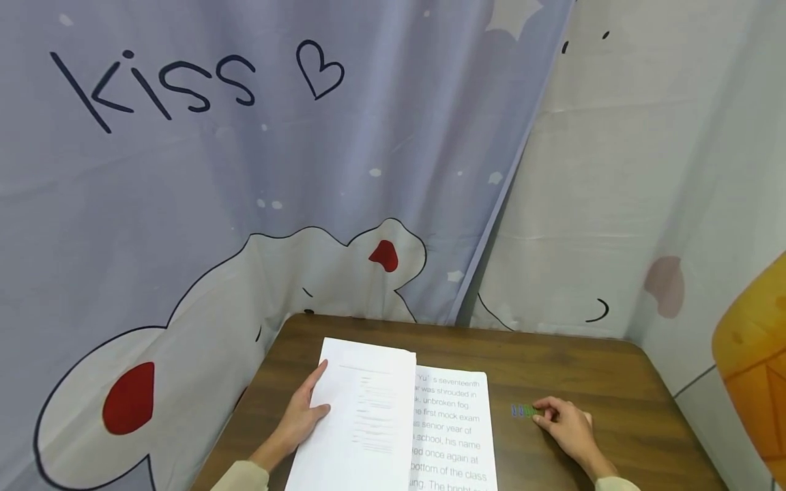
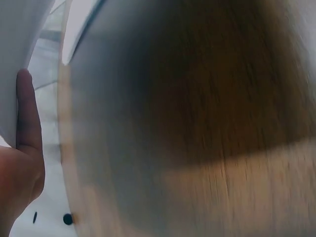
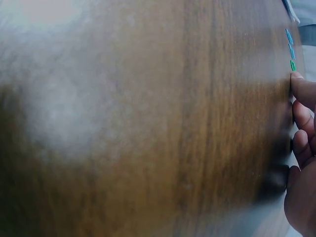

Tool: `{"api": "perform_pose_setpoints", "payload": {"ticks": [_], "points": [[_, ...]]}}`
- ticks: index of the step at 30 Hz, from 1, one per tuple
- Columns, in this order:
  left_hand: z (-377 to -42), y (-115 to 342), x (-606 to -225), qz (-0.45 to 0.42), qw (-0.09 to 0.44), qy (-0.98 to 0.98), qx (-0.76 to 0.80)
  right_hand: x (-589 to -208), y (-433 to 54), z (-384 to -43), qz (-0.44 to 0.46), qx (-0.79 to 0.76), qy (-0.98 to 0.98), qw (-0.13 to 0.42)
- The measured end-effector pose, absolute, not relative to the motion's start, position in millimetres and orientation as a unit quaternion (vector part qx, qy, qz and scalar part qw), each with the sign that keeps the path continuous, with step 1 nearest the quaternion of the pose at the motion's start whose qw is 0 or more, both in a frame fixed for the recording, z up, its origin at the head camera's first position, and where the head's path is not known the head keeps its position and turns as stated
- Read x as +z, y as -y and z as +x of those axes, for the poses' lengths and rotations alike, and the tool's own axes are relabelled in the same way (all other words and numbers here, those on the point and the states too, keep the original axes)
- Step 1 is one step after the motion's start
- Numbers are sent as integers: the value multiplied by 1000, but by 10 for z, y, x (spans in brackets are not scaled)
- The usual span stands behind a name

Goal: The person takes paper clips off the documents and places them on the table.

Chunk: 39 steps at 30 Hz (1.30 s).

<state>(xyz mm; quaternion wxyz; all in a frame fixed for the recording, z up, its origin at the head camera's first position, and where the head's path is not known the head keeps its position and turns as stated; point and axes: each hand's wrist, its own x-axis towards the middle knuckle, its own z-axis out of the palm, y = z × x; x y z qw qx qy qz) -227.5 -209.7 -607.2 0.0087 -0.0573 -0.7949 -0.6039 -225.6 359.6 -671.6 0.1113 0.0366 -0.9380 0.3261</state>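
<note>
My left hand (image 1: 301, 416) holds a white sheaf of paper (image 1: 362, 416) by its left edge, thumb on the top page. The sheaf is raised off the table in the left wrist view, where one finger of the left hand (image 2: 29, 128) lies along the paper (image 2: 19, 44). At the right, thumb and forefinger of my right hand (image 1: 568, 426) pinch a green paper clip at the end of a short row. Blue paper clips (image 1: 518, 410) and a green paper clip (image 1: 528, 410) lie beside it; the right wrist view shows the right hand (image 3: 303, 133) at the row's end.
A large-print text page (image 1: 454, 429) lies right of the sheaf, partly covered by it. Everything is on a brown wooden table (image 1: 614, 382). Printed curtains (image 1: 368, 136) hang behind the table and at its right side.
</note>
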Motion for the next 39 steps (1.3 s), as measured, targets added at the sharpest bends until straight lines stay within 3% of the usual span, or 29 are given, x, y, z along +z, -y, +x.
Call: {"api": "perform_pose_setpoints", "payload": {"ticks": [13,19,28,34,39], "points": [[-2390,2499,-6155,-43,15,836,-546,-6680,-3632,-2241,22,325,942,78],[-2430,2623,-6189,-38,14,854,-518,-6708,-3623,-2247,29,329,939,97],[-2422,2650,-6291,-53,32,880,-470,-6704,-3625,-2290,36,341,935,92],[-2437,2590,-6386,-67,69,919,-383,-6709,-3621,-2252,35,347,933,84],[-2486,2505,-6466,-46,68,949,-303,-6706,-3670,-2249,30,347,934,86]]}}
